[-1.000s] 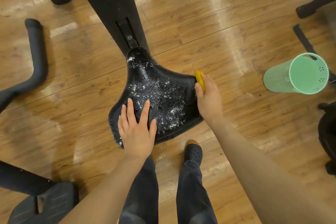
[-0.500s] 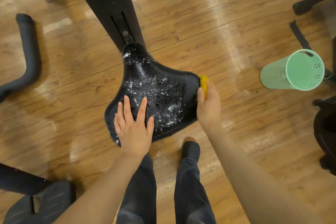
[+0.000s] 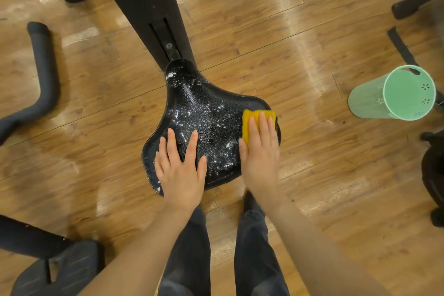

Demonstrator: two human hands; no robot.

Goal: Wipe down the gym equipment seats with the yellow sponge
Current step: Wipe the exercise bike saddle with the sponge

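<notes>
A black bike seat (image 3: 206, 113) fills the middle of the view, wet and speckled with white foam. My left hand (image 3: 180, 168) lies flat on its near left part, fingers spread. A yellow sponge (image 3: 249, 118) rests flat on the seat's right lobe. My right hand (image 3: 260, 151) presses on the sponge with straight fingers, covering most of it.
A black frame post (image 3: 144, 7) rises from the seat's nose. A black handlebar (image 3: 45, 74) curves at the left, a pedal (image 3: 60, 271) sits lower left. A green bucket (image 3: 394, 94) lies on the wooden floor at the right, by black machine parts (image 3: 432, 175). My legs stand below the seat.
The right hand moved the sponge from the seat's right edge, where it stood on edge, up onto the top of the right lobe and laid it flat. The left hand stayed put.
</notes>
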